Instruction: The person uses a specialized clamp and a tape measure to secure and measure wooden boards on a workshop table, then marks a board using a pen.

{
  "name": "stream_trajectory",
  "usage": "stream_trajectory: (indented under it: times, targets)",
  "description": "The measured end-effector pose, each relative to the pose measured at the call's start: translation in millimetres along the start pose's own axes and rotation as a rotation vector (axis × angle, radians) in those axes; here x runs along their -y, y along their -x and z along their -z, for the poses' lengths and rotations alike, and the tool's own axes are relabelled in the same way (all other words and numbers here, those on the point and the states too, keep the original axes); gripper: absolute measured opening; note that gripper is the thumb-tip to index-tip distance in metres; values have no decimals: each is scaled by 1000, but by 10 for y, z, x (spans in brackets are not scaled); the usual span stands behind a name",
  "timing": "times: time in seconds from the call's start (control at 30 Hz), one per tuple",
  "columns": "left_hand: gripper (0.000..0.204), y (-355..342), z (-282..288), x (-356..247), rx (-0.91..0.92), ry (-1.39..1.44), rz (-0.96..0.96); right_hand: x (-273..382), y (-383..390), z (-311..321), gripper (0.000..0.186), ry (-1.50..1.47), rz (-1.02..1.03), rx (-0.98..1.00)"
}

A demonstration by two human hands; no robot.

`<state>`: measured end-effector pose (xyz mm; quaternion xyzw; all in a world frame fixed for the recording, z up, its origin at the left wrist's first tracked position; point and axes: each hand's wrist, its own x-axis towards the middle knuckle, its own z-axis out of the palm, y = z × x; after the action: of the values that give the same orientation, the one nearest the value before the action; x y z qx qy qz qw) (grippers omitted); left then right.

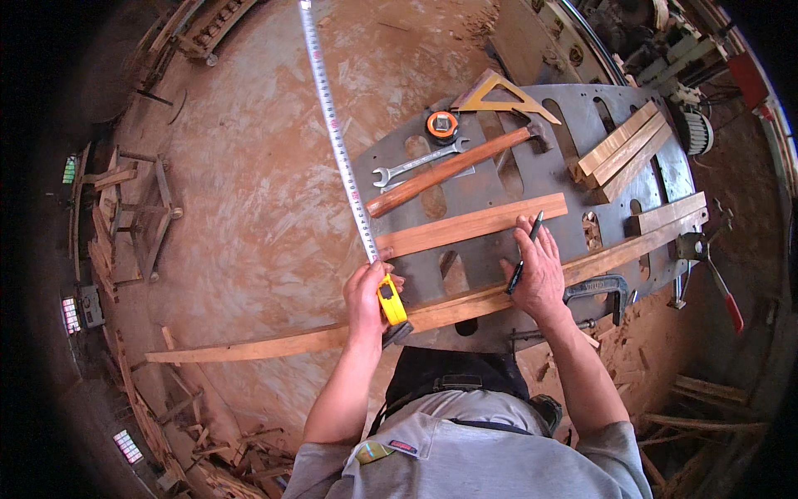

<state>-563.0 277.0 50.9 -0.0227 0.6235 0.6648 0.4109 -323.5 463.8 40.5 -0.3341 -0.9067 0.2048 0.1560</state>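
My left hand [362, 301] is closed around a yellow tape measure [391, 303] at the table's left edge. Its white blade [339, 145] runs out far past the table, over the floor. In my right hand [540, 279] is a dark pen [524, 256], slanted between the fingers. The fingertips of that hand reach the near edge of a flat wooden board [474, 224], close to its right end. The board's left end lies beside the tape blade. A long wooden strip [453, 311] passes under both hands, jutting off the table to the left.
On the metal table [499, 187] lie a hammer [465, 169], a wrench [422, 162], an orange-black round tape measure [442, 126], a triangular square [507, 93] and wood blocks [623, 150]. A C-clamp [607, 289] and a red-handled clamp [727, 295] are at the near right. Wood scraps [249, 461] litter the floor.
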Motion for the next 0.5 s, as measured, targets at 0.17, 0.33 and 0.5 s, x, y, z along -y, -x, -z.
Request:
stream_trajectory:
  times: [0.17,0.33,0.5]
  targets:
    - [20,18,99,18,44,149,-11,48,-33,15,64,20,-15,23]
    - [20,32,198,-84,108,218,79,42,-50,-14,64,16,-36,53]
    - [21,3,307,-251,161,181,76,56,-57,6,60,19,-52,63]
